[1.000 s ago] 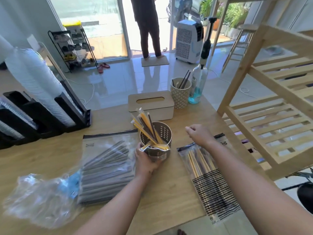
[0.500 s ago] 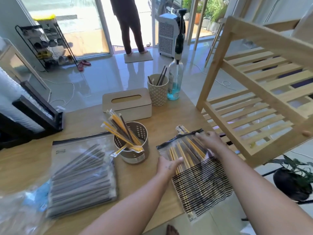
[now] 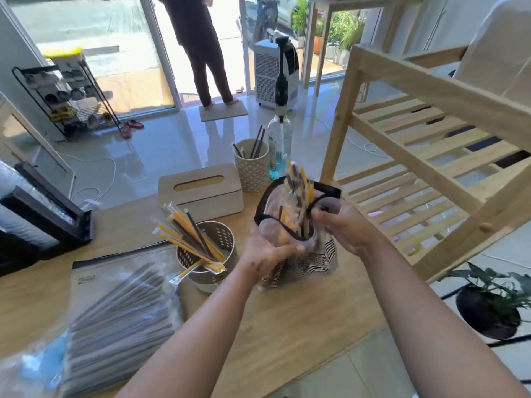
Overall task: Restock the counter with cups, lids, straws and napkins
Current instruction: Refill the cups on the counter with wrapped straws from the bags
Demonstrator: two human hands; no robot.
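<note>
A striped zip bag (image 3: 301,259) of yellow and brown wrapped straws (image 3: 297,182) stands upright on the wooden counter (image 3: 287,326), its mouth open and straws sticking out. My left hand (image 3: 267,251) grips the bag's lower left side. My right hand (image 3: 344,225) holds its upper right edge. Just left of the bag stands a perforated metal holder (image 3: 215,254) with several wrapped straws leaning in it. A clear zip bag of grey straws (image 3: 120,308) lies flat at the left.
A wooden tissue box (image 3: 201,193), a patterned cup (image 3: 253,170) with dark straws and a pump bottle (image 3: 280,145) stand at the counter's back. Black cup dispenser (image 3: 46,219) at left. A wooden slatted shelf (image 3: 431,156) stands close on the right. A person stands at the door.
The striped straw bag lay flat on the counter; both hands have since raised it upright with its mouth open. My left hand left the metal holder earlier and now grips the bag.
</note>
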